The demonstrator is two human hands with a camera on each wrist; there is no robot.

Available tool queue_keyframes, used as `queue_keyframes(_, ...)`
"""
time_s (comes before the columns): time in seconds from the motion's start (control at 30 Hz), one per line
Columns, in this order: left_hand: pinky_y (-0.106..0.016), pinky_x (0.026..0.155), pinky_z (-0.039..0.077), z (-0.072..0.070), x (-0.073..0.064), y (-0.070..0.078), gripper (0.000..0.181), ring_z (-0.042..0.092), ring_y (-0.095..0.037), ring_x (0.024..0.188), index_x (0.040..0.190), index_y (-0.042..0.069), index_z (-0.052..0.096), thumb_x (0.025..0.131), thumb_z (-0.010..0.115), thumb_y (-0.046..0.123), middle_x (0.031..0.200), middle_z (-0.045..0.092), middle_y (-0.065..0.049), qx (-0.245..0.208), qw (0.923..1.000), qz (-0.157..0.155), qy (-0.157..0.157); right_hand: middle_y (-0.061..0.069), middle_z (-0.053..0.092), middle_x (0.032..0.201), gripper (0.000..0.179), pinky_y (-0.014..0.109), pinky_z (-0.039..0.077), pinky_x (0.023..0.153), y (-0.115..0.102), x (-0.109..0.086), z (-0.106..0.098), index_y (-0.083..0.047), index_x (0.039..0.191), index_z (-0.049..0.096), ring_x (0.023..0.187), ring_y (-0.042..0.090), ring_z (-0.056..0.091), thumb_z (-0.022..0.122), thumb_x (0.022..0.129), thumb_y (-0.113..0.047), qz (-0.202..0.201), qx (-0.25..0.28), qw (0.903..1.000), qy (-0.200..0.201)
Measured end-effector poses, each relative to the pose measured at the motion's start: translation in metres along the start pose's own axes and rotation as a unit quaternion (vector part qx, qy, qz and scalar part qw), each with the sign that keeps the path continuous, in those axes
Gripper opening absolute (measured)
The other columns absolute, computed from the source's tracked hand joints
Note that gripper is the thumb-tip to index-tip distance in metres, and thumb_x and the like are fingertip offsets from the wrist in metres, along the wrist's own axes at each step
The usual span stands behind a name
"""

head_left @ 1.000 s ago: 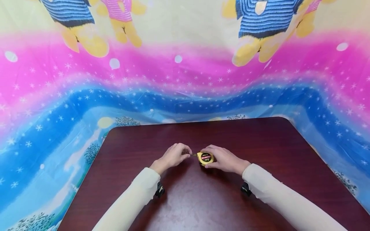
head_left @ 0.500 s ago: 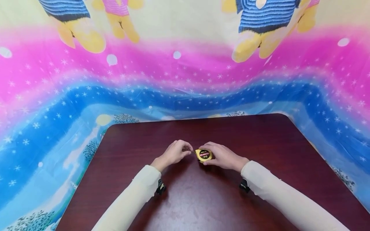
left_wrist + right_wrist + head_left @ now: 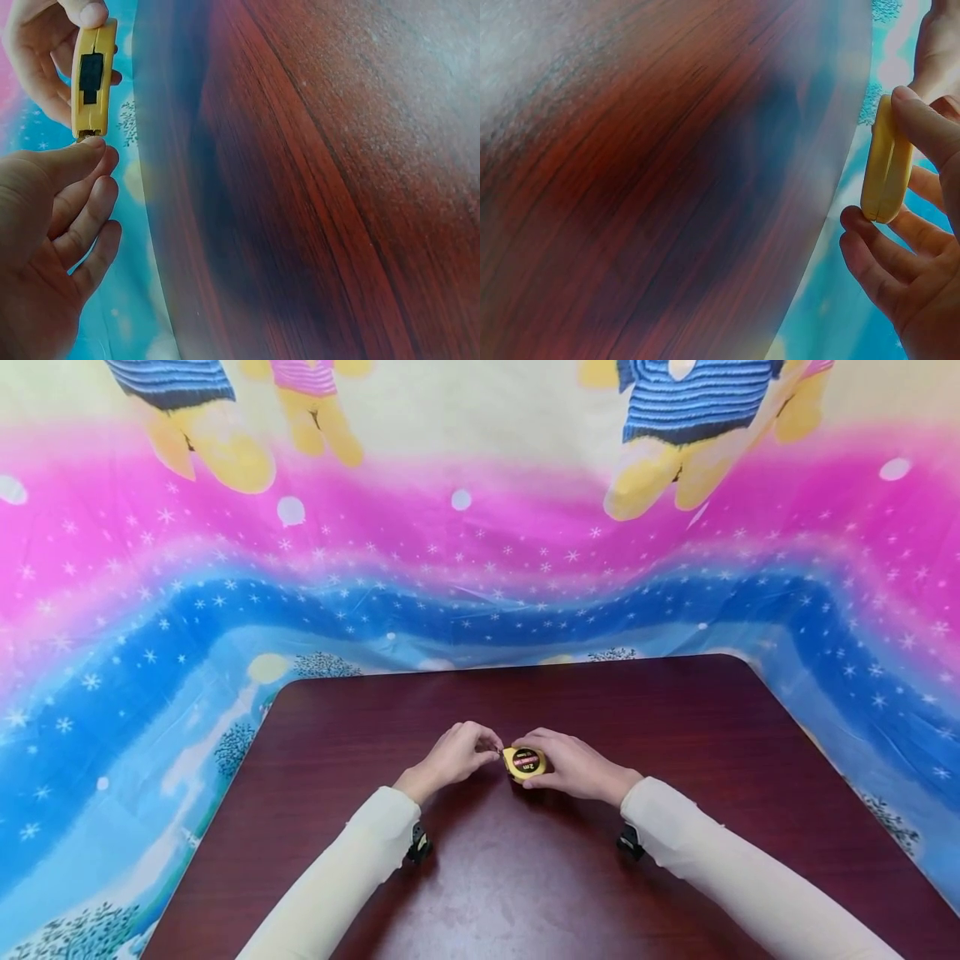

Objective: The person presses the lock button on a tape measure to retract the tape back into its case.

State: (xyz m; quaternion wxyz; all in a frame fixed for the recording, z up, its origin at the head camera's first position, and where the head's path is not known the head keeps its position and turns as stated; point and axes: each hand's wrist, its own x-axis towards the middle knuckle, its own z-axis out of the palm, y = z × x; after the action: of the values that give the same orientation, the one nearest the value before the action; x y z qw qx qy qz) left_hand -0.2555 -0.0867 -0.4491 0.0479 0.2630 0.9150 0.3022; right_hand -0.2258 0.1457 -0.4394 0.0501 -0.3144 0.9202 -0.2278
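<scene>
A yellow tape measure (image 3: pixel 527 762) with a black and red round label marked 2m is held above the table by my right hand (image 3: pixel 581 766), thumb on one edge and fingers on the other. In the left wrist view, the case (image 3: pixel 94 79) shows its narrow side with a dark slider. My left hand (image 3: pixel 453 754) pinches the tape's end between thumb and forefinger, right at the mouth of the case. Its other fingers are loosely bent. The right wrist view shows the back edge of the case (image 3: pixel 886 161) between thumb and fingers.
The dark red wooden table (image 3: pixel 480 877) has rounded far corners. Behind it and along its sides hangs a patterned cloth (image 3: pixel 465 560) in pink and blue. A dark strap device (image 3: pixel 630 842) sits under the right wrist, another (image 3: pixel 418 843) under the left.
My right hand has brought the tape measure left toward my left hand, and the short stretch of tape showing between them has drawn into the case. The left hand has barely moved.
</scene>
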Motion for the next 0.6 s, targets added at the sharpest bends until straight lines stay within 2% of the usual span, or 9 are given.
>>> queue_keyframes(0.6,-0.031,0.083,0.057,0.0002,-0.0038,0.0045,0.012,0.072,-0.011,0.092,0.103,0.014,0.078,0.093,0.073,0.012,0.099,0.078,0.001,0.018,0.9998,0.008,0.001,0.001,0.062,0.132,0.057,0.039,0.053,0.097,-0.0091,-0.0020,0.0028,-0.015,0.138,0.061,0.114,0.015,0.061,0.081,0.087,-0.032,0.003,0.007,1.0000,0.002)
